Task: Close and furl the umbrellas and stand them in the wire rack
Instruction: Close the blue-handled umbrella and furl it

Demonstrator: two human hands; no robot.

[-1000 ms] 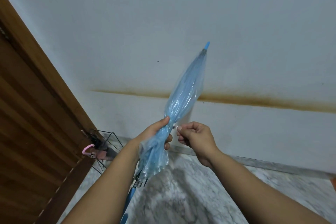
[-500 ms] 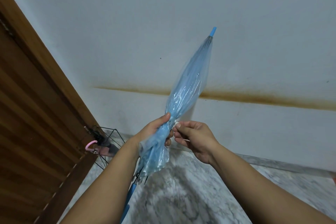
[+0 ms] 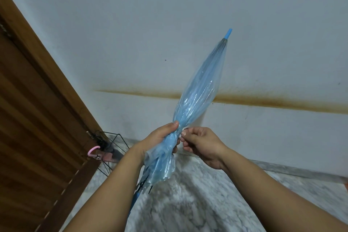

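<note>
- The umbrella [image 3: 199, 96], closed and gathered, slants in mid-air with its blue tip up and to the right, against the wall [image 3: 188, 24].
- The left hand [image 3: 160, 137] grips its waist, fingers wrapped round the bunched canopy.
- The right hand [image 3: 201, 145], just beside it, has curled fingers pinching something small at the same spot; what exactly cannot be told.
- The handle end hangs below the left wrist.
- The rack [image 3: 116, 141] stands on the floor [image 3: 207, 203] in the corner by the door [image 3: 37, 118], a pink handle [image 3: 93, 150] in it.

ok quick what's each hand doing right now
left hand: grips the furled blue umbrella at its waist
right hand: fingers pinch something small beside it, cannot tell what
</note>
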